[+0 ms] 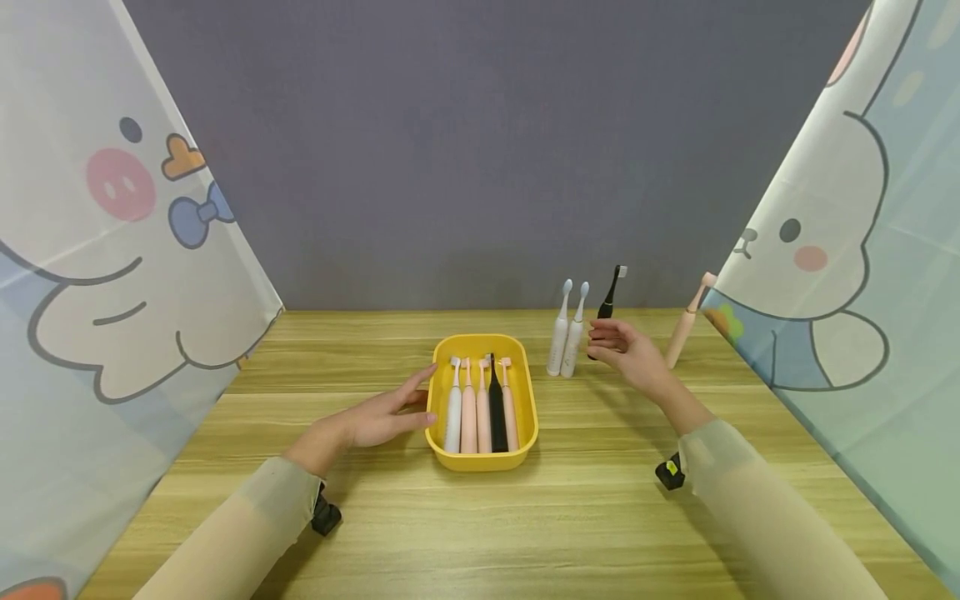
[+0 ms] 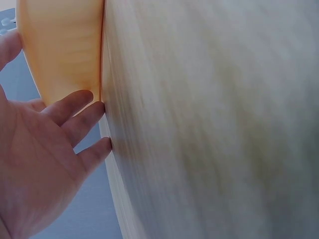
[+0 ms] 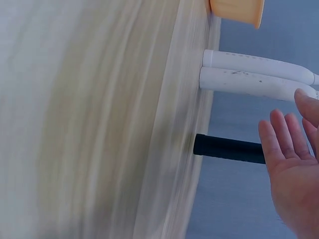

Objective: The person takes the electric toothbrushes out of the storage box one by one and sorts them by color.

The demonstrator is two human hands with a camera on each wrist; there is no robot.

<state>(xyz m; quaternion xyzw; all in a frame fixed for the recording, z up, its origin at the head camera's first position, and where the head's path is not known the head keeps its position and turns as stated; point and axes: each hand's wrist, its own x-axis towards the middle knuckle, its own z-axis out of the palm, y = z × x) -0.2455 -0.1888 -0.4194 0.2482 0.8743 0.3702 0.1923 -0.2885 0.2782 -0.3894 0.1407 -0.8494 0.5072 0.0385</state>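
A yellow plastic basket (image 1: pixel 482 463) stands on the table, with several electric toothbrushes lying side by side in it: a white one (image 1: pixel 453 417), a black one (image 1: pixel 497 417) and pink ones (image 1: pixel 469 421). My left hand (image 1: pixel 378 419) rests its spread fingers against the basket's left side. On the right, my right hand (image 1: pixel 628 354) is by an upright black electric toothbrush (image 1: pixel 612 293), overlapping its handle in the head view. In the right wrist view its fingers are extended beside the black handle (image 3: pixel 224 147), not wrapped round it.
Two white electric toothbrushes (image 1: pixel 558 343) stand close together between the basket and my right hand. Farther right a pink electric toothbrush (image 1: pixel 681 335) stands upright. A grey wall (image 1: pixel 480 167) closes the table's back, with cartoon-printed curtains (image 1: pixel 817 250) along both sides.
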